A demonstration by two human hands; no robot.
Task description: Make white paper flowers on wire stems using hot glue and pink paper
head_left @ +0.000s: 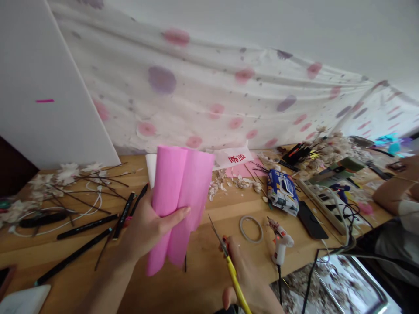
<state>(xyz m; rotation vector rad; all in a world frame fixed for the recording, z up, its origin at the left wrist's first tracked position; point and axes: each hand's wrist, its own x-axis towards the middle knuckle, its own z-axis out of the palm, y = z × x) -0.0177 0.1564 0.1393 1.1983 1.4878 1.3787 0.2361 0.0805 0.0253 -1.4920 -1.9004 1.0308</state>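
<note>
My left hand (153,222) grips a partly rolled sheet of pink crepe paper (183,183), held upright above the wooden table, thumb across its front. To the right, my right hand (244,274) is wrapped round a pair of yellow-handled scissors (231,266). The scissors' blades point up and toward the paper, apart from it, and look nearly closed. Beyond them a roll of tape (251,229) lies flat on the table. A white hot glue gun (280,244) stands to the right of the tape, with a small red light showing.
Black marker pens (87,226) and dry-flower stems (94,183) lie at left. A pack of wipes (283,192), a phone (312,220) and a power strip (324,205) with cables are at right. Another person's arm (396,187) rests at the far right. A patterned cloth (203,87) hangs behind.
</note>
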